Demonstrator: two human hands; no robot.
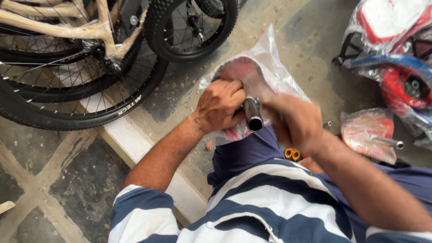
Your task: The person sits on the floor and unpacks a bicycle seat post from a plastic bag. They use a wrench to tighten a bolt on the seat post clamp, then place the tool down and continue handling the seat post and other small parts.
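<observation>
The head camera looks down at a person in a blue and white striped shirt (252,202) working over a concrete floor (310,58). The left hand (220,108) is closed around the base of a metal post (253,114) that sticks up toward the camera; the fingers wrap the spot where the post meets a red bicycle saddle (240,72). The saddle sits inside a clear plastic bag (274,67), held in front of the person's chest, above the knees. The right hand (297,121) is blurred and lies against the bag just beside the post; whether it grips anything cannot be told.

To the right, on the floor, a second bagged red saddle (366,132) lies with its own metal post pointing right. Beyond it are more bagged red, white and blue bicycle parts (396,58). At upper left stand bicycle wheels (81,90) with black tyres and a paper-wrapped frame (58,27). An orange loop-handled tool (292,154) peeks out near the right forearm.
</observation>
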